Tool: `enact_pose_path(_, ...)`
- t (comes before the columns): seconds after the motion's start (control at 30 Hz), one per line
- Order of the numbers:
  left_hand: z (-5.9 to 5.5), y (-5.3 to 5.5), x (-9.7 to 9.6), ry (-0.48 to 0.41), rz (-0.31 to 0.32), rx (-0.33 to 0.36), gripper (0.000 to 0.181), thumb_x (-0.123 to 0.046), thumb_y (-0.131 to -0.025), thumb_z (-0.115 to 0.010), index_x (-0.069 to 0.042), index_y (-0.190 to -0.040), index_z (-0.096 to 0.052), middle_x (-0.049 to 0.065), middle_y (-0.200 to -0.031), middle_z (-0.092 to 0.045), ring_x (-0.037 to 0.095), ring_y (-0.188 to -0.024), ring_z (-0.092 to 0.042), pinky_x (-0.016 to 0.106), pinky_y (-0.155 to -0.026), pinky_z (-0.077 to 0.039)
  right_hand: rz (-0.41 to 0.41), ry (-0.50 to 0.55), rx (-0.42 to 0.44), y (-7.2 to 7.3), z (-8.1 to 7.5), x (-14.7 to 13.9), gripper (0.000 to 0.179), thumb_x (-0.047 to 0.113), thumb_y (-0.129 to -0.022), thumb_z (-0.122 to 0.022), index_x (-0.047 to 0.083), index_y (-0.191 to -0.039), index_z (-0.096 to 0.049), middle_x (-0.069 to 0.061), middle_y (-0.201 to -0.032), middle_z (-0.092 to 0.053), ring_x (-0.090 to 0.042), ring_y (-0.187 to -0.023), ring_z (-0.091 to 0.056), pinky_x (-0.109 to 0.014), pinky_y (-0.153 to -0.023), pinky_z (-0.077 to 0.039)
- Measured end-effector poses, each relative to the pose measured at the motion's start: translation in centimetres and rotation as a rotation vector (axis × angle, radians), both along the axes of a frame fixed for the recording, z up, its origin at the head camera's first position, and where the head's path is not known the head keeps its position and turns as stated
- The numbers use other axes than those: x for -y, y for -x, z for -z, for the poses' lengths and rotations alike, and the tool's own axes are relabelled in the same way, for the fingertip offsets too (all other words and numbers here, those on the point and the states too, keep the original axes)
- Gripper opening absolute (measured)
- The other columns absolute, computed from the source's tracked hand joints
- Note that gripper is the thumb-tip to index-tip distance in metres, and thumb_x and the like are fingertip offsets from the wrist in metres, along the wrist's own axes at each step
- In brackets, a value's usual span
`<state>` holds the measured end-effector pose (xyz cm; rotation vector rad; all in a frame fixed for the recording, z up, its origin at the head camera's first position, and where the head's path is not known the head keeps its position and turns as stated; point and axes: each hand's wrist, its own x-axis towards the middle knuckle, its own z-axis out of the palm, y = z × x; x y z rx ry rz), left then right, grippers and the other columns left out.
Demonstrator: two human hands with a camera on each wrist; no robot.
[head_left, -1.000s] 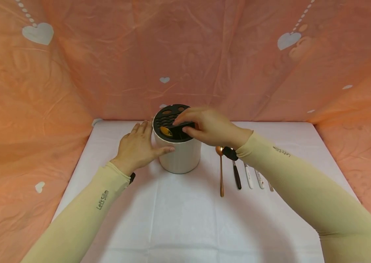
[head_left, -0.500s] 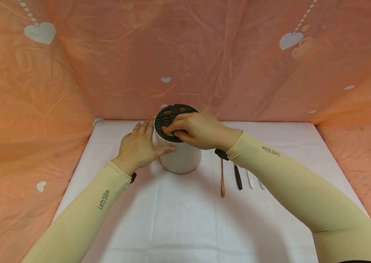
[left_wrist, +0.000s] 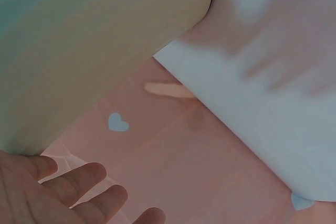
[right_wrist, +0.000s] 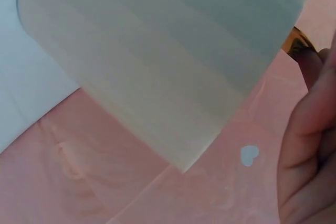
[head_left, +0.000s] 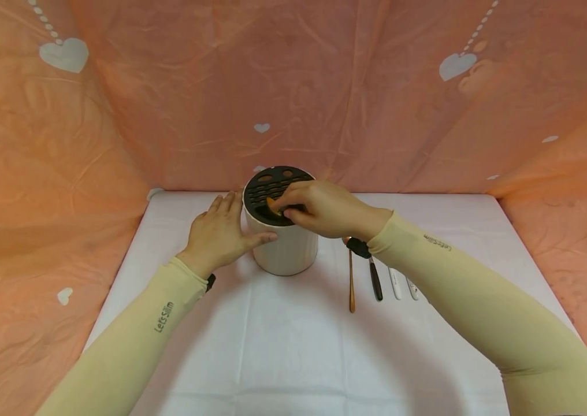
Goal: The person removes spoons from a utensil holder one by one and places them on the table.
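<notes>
A white cylindrical utensil holder stands upright near the table's back edge, topped by a black lid with slots and round holes. My left hand rests against the holder's left side, fingers extended and thumb across its front; the left wrist view shows several straight fingertips. Over the lid's front opening, my right hand pinches a gold spoon by its bowl, which shows at the rim in the right wrist view too. The rest of that spoon is hidden.
To the holder's right on the white-covered table lie a copper-coloured spoon, a black-handled utensil and white-handled utensils, partly covered by my right forearm. Behind hangs an orange-pink cloth.
My right hand has come down and left onto the gold spoon's bowl and taken hold of it, then shifted slightly right with it. My left hand keeps its place.
</notes>
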<state>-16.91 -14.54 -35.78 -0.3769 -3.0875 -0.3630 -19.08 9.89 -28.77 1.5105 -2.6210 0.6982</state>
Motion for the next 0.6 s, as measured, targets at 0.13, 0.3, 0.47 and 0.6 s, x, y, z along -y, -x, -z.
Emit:
enact_pose_path(0.13,0.0,0.0,0.0,-0.007,0.001,-0.007,0.131,-0.097,-0.070,-0.037,-0.001,-0.158,-0.020,0.023,-0.158,-0.027,0.044,-0.143,-0.027,0.060,-0.102,-0.039,0.034,0.050,0.041,0.0,0.3,-1.0,0.024,0.009,-0.097,-0.064,0.010,-0.119,-0.074,0.000,-0.112,-0.069,-0.012,-0.087,-0.061,-0.032,-0.074,-0.049)
enact_pose_path(0.3,0.1,-0.1,0.0,-0.019,0.002,-0.015,0.129,-0.096,-0.071,-0.038,-0.001,-0.157,-0.022,0.022,-0.158,-0.029,0.045,-0.142,-0.028,0.060,-0.100,-0.040,0.083,0.092,0.122,-0.4,0.7,-2.0,0.028,0.012,-0.099,-0.063,0.010,-0.125,-0.071,0.003,-0.114,-0.067,-0.009,-0.068,-0.056,-0.029,-0.063,-0.048)
enact_pose_path(0.47,0.0,-0.1,-0.1,-0.020,0.003,-0.014,0.129,-0.096,-0.071,-0.039,-0.002,-0.158,-0.021,0.023,-0.158,-0.029,0.045,-0.142,-0.028,0.061,-0.101,-0.039,0.147,0.102,0.188,-1.1,0.9,-2.9,0.030,0.016,-0.100,-0.062,0.011,-0.128,-0.068,0.001,-0.121,-0.065,-0.008,-0.051,-0.055,-0.028,-0.053,-0.048)
enact_pose_path(0.6,0.0,-0.1,-0.1,-0.016,0.002,-0.015,0.130,-0.097,-0.070,-0.038,-0.002,-0.158,-0.021,0.023,-0.158,-0.028,0.045,-0.143,-0.028,0.061,-0.101,-0.039,0.159,0.100,0.174,-1.3,1.0,-3.3,0.029,0.016,-0.099,-0.064,0.011,-0.127,-0.069,-0.001,-0.120,-0.066,-0.007,-0.051,-0.055,-0.029,-0.051,-0.048)
